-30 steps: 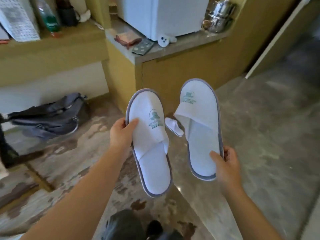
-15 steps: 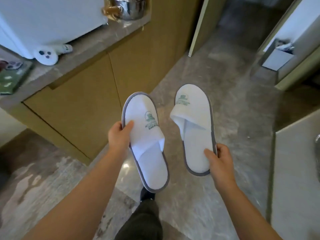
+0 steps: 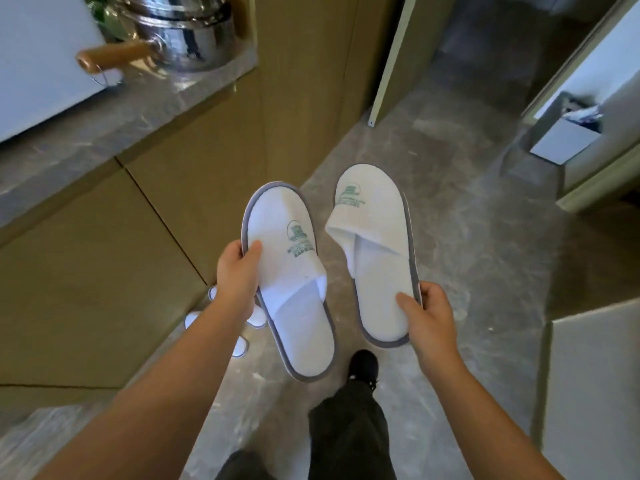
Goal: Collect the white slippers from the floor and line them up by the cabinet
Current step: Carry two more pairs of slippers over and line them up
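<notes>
I hold two white slippers with grey edging and a green logo above the floor. My left hand [image 3: 239, 271] grips the left slipper [image 3: 294, 306] by its side edge, thumb on the toe cover. My right hand [image 3: 427, 317] pinches the right slipper [image 3: 377, 278] near its heel. Both slippers point away from me. More white slippers [image 3: 239, 344] lie on the floor against the base of the tan cabinet [image 3: 114, 271], mostly hidden behind my left forearm.
The cabinet's grey stone top [image 3: 114, 112] carries a steel pot with a wooden handle [image 3: 183, 32] and a white appliance [image 3: 38, 64]. A door edge [image 3: 388, 60] stands ahead. A grey bin [image 3: 568, 133] sits at the right. My dark shoe [image 3: 362, 365] is on the marble floor.
The view has swung right and closer to the cabinet front. Both hands keep the same hold on the slippers. Slippers on the floor by the cabinet have come into view.
</notes>
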{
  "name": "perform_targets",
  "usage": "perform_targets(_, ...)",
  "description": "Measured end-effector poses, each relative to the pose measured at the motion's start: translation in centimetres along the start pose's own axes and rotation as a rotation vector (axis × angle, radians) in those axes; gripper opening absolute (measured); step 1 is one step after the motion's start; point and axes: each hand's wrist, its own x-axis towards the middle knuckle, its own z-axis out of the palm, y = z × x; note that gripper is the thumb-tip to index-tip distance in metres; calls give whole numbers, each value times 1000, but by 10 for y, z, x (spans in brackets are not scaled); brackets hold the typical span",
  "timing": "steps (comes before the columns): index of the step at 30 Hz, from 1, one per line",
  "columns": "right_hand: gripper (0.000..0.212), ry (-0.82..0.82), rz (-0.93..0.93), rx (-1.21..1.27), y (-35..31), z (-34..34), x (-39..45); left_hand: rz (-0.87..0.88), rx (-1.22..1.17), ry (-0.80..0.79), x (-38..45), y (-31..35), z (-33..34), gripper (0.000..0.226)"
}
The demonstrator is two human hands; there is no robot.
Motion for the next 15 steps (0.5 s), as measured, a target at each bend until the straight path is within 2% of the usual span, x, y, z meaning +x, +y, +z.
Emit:
perform_targets(7, 10, -280, -27, -115, -22, 18, 193, -49, -112, 268, 83, 4, 89, 22)
perform_targets(12, 19, -438, 28, -170, -14, 56, 267, -141, -136, 431, 130, -8, 112, 21)
perform_targets(15, 9, -511, 35, -231, -2, 87, 307, -178, -178, 508, 167, -20, 119, 20)
